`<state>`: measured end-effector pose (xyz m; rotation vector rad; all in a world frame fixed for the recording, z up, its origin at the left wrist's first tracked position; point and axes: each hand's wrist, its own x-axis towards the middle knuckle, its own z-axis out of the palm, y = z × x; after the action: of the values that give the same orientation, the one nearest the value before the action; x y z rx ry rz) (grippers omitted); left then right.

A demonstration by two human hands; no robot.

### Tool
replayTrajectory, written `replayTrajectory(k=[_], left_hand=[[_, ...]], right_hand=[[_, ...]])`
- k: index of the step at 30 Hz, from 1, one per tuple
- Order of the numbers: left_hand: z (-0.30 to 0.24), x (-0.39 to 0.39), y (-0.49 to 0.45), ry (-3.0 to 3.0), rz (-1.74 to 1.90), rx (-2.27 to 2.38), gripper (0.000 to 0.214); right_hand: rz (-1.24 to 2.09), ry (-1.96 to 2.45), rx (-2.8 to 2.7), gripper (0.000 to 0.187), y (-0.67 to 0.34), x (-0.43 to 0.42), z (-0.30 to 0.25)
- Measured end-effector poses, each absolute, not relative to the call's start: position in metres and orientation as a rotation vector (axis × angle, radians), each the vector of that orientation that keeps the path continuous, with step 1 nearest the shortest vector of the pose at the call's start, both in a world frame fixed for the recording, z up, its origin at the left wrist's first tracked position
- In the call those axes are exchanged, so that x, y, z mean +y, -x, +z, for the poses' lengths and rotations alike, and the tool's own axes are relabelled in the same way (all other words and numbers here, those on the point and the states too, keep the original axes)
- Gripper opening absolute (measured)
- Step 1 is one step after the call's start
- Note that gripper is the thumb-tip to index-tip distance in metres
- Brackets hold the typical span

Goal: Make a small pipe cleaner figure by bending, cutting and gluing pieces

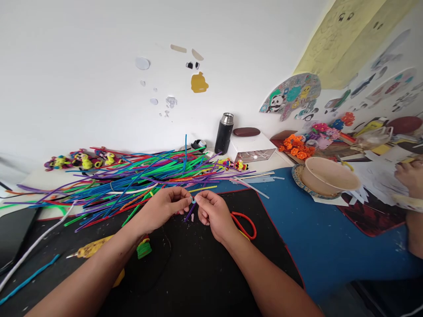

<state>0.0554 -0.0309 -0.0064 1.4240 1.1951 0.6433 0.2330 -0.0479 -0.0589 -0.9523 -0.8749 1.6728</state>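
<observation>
My left hand (165, 206) and my right hand (213, 212) meet over a black mat (198, 273), fingers pinched together. Between the fingertips sits a small light-blue pipe cleaner piece (193, 200) bent into a loop, with a purple pipe cleaner (189, 212) hanging below it. Both hands are closed on this small piece. A big heap of coloured pipe cleaners (132, 176) lies just beyond my hands. Red-handled scissors (244, 223) rest right of my right hand.
A black flask (224, 133) and a white box (253, 149) stand at the wall. A beige bowl (327, 176) sits on the blue table (317, 237). Another person's hand (410, 176) works on papers at far right. Small pipe-cleaner figures (82, 160) line the back left.
</observation>
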Motion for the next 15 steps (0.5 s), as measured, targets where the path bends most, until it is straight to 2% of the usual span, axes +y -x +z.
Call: replayTrajectory(k=[15], left_hand=[[-0.0073, -0.0314, -0.0547, -1.317, 0.694, 1.182, 0.047]], right_hand=[[1.751, 0.898, -0.868, 0.041, -0.2325, -0.0492, -0.0585]])
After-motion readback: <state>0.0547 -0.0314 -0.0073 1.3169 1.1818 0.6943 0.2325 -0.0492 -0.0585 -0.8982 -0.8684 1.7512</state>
